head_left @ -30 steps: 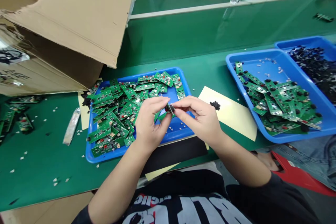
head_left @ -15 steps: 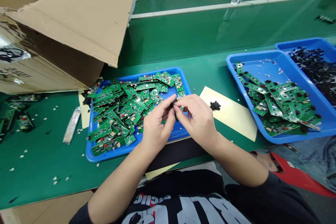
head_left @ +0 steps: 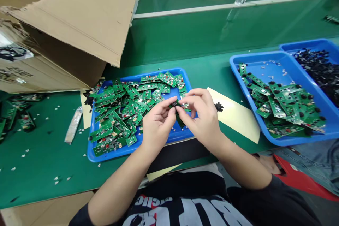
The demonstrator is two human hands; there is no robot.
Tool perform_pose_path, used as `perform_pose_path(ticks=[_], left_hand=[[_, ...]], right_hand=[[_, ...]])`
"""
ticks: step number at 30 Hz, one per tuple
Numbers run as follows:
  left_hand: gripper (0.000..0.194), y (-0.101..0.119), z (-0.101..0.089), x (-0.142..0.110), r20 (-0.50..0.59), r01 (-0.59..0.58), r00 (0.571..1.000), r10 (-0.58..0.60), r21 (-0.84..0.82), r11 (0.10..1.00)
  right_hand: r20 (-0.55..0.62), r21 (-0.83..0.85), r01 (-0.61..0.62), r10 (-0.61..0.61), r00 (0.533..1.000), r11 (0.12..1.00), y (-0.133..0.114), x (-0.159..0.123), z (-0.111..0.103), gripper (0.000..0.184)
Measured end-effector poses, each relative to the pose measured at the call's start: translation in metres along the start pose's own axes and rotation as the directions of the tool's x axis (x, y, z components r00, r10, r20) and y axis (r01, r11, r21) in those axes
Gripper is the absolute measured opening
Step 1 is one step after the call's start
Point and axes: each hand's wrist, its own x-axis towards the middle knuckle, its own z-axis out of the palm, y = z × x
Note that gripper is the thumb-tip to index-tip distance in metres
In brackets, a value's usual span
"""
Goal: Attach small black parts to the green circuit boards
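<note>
Over the right part of a blue tray (head_left: pixel 91 153), both hands meet at a small green circuit board (head_left: pixel 180 120) with a dark piece at its upper end. My left hand (head_left: pixel 156 124) is closed, pinching the board's upper end between thumb and index finger. My right hand (head_left: pixel 203 122) is closed too, its thumb and index fingertips against that same end from the right. Fingers cover part of the board. Several loose circuit boards (head_left: pixel 129 100) are heaped in the tray below. Beside my right hand, small black pieces (head_left: pixel 219 106) lie on a cream sheet (head_left: pixel 238 120).
Another blue tray (head_left: pixel 254 58) at right holds boards with black round parts. Behind it, a further tray (head_left: pixel 288 46) is filled with black pieces. A cardboard box (head_left: pixel 79 17) stands at left, near a silvery strip (head_left: pixel 73 125) and loose boards (head_left: pixel 26 122). White bits dot the green table.
My right hand's fingers have lifted and spread slightly from their tighter pinch. More of the circuit board shows below the fingertips. The view has shifted slightly.
</note>
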Motion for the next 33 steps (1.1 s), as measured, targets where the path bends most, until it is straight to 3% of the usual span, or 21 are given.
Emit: perform_pose_path(ticks=[10, 17, 26, 29, 31, 33], left_hand=[[0.025, 0.001, -0.002, 0.004, -0.02, 0.006, 1.0, -0.006, 0.007, 1.0], [0.027, -0.001, -0.003, 0.003, -0.012, -0.009, 1.0, 0.01, 0.023, 1.0], [0.02, -0.008, -0.002, 0.003, -0.023, -0.142, 0.989, 0.148, 0.157, 0.977], [0.019, -0.006, -0.003, 0.003, -0.048, -0.163, 0.984, 0.172, 0.156, 0.974], [0.018, -0.004, -0.005, 0.004, -0.075, -0.143, 0.985, 0.153, 0.122, 0.982], [0.02, -0.002, -0.007, 0.007, -0.088, -0.087, 0.992, 0.091, 0.054, 0.995]], right_hand=[[0.0, -0.025, 0.122, -0.122, 0.993, 0.992, 0.002, 0.003, 0.001, 0.007], [0.019, -0.02, 0.143, -0.143, 0.99, 0.99, 0.009, 0.006, 0.0, 0.009], [-0.073, -0.183, 0.273, -0.29, 0.954, 0.944, 0.007, 0.001, 0.012, 0.014], [-0.144, -0.191, 0.169, -0.198, 0.97, 0.967, 0.016, 0.007, 0.008, 0.014], [-0.228, -0.109, -0.021, -0.005, 0.974, 0.994, 0.024, 0.016, 0.0, 0.011], [-0.21, 0.038, -0.188, 0.192, 0.959, 0.981, 0.029, 0.023, -0.007, 0.005]])
